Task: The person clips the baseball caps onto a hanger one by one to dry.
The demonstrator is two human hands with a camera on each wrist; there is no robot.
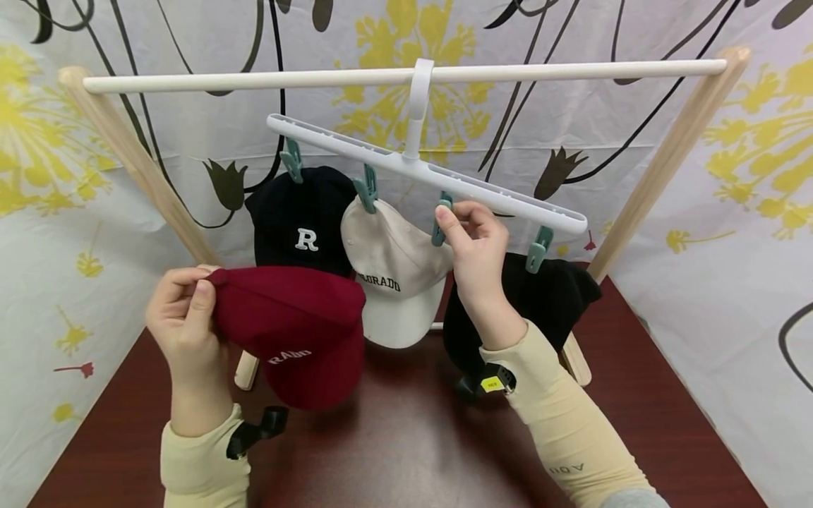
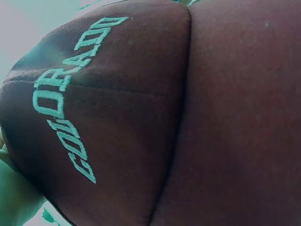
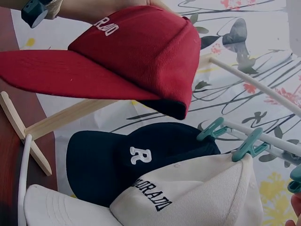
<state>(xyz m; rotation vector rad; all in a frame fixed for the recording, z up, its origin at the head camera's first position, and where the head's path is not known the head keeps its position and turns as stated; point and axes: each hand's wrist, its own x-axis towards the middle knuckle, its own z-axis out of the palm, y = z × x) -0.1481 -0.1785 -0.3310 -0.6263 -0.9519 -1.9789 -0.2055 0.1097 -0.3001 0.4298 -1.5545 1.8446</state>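
Note:
My left hand [image 1: 190, 331] pinches a red baseball cap [image 1: 305, 303] between thumb and fingers at its crown. The cap's lettering faces outward; in the left wrist view the cap [image 2: 117, 122] looks dark and reads COLORADO. My right hand [image 1: 479, 264] pinches a green clip [image 1: 439, 231] under the white hanger [image 1: 356, 149], which tilts down to the right. Other green clips hold a navy cap [image 1: 279, 226] with a white R, a cream cap [image 1: 394, 243] with dark lettering, and a black cap [image 1: 546, 303] behind my right forearm. In the right wrist view, only fingertips [image 3: 292, 216] of the right hand show.
The hanger hooks over the white rod [image 1: 254, 81] of a wooden rack [image 1: 673, 162]. Below lies a dark red-brown table [image 1: 406, 437]. A patterned cloth [image 1: 57, 261] with flowers covers the back and sides.

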